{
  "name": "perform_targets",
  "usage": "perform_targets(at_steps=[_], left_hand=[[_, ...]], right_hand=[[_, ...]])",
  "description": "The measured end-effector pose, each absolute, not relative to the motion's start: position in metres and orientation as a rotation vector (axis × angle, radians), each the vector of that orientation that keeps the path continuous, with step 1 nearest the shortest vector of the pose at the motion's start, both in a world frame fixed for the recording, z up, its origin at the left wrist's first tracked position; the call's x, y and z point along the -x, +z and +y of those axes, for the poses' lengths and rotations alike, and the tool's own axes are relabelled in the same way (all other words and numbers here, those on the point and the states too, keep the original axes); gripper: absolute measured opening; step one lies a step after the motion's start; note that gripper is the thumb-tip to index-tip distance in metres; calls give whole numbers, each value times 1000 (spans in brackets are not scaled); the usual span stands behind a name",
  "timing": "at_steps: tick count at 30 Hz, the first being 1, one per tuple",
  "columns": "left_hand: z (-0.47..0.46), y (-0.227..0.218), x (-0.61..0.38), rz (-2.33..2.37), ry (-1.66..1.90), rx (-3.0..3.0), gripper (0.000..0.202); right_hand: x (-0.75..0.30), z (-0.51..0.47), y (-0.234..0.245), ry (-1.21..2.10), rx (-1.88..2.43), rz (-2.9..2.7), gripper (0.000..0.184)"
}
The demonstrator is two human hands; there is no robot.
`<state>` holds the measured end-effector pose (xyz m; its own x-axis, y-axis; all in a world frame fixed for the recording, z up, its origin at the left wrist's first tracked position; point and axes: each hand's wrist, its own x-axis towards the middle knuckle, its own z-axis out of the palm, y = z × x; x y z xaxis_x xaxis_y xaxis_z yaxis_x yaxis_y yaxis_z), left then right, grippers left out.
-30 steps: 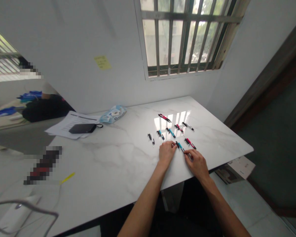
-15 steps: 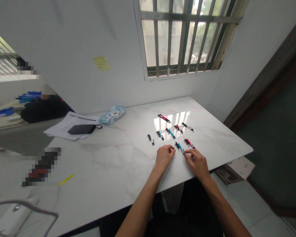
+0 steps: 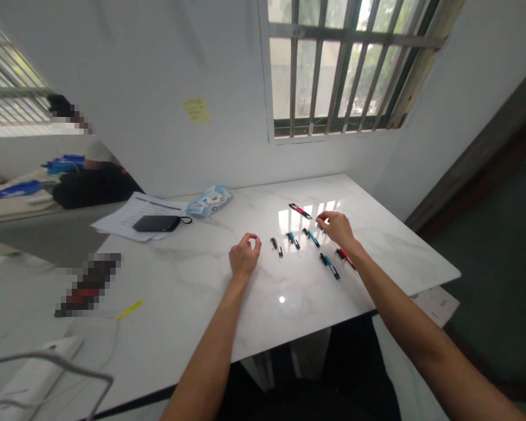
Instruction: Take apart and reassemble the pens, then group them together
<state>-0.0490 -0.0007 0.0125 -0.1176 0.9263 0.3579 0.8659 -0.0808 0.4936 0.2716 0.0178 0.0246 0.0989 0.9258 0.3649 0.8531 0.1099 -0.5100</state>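
Note:
Several pens lie in rows on the white marble table (image 3: 193, 304): a red pen (image 3: 298, 210) at the back, teal pens (image 3: 294, 240) (image 3: 312, 237) (image 3: 330, 264) and a red pen (image 3: 345, 257) nearer me. Two small black pen parts (image 3: 276, 245) lie to their left. My left hand (image 3: 244, 256) hovers left of these parts, fingers curled, thumb meeting the forefinger, with nothing visible in it. My right hand (image 3: 338, 228) reaches over the back rows with its fingers bent down. Its fingertips pinch at the table where pens lie, and what they grip is hidden.
At the back left of the table lie papers (image 3: 127, 215) with a black pouch (image 3: 156, 223) on them and a blue packet (image 3: 209, 200). A yellow strip (image 3: 129, 309) lies near the left edge. A barred window (image 3: 337, 64) is behind; a person sits at far left.
My left hand pulled back to the left, away from the front teal pen. My right hand let go of that pen and reached forward to the back rows. The view shifted slightly.

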Motion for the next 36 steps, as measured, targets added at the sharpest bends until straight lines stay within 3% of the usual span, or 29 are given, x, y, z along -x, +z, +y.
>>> perform_targets(at_steps=[10, 17, 22, 30, 36], left_hand=[[4, 3, 59, 2070, 959, -2042, 21], [3, 2, 58, 2023, 993, -2041, 18], [1, 2, 59, 1906, 1207, -2163, 16], [-12, 13, 45, 1573, 1381, -2611, 57], [-27, 11, 31, 1344, 1326, -2727, 18]], right_hand=[[-269, 124, -10, 321, 2138, -1757, 22], [-267, 127, -12, 288, 2070, -1646, 20], [-256, 112, 5, 218, 1888, -1478, 37], [-174, 30, 16, 585, 1339, -1454, 37], [-153, -18, 15, 743, 1268, -1487, 42]])
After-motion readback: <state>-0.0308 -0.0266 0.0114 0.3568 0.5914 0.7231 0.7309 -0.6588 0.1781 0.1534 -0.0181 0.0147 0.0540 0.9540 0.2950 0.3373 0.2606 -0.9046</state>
